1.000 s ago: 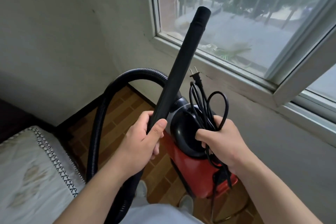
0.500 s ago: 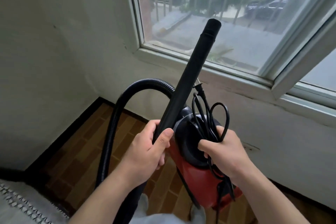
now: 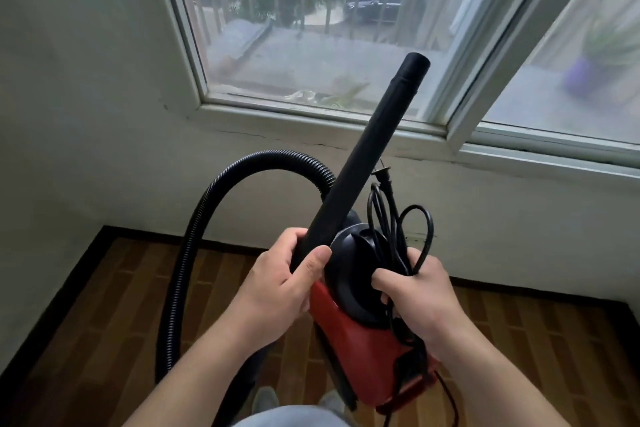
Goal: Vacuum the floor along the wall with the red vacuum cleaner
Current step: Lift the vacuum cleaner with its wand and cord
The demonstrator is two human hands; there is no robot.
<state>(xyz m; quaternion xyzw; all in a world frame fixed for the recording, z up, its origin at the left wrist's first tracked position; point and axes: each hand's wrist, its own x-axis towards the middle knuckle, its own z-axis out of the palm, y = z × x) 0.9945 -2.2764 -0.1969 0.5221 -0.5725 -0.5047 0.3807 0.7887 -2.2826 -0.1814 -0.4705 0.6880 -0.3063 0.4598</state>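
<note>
Red plastic marks the vacuum point(image 3: 349, 350), which sits at the middle of the view between both hands, apparently carried clear of the wood-pattern floor point(image 3: 104, 322) in front of the person's shoes point(image 3: 265, 399). The left hand point(image 3: 280, 291) is wrapped round the lower end of the black tube point(image 3: 367, 149), thumb on top. The tube slants up and to the right, and its open tip stands in front of the window point(image 3: 311, 28). No floor head shows on it. The ribbed hose point(image 3: 194, 253) arches out to the left and drops past the left forearm. The right hand point(image 3: 419, 298) is clenched round the bundled cord point(image 3: 394, 225) against the vacuum's black top. The plug point(image 3: 384, 175) sticks up free above the loops, in no socket.

By my reading the task has barely begun: the person has reached the wall point(image 3: 502, 218) under the window, but no cleaning looks possible yet. What is left seems to be nearly everything: setting the vacuum down, unwinding the cord, plugging it in, switching on, bringing the tube tip down, and running it along the dark skirting point(image 3: 69, 277). No socket is visible.
</note>
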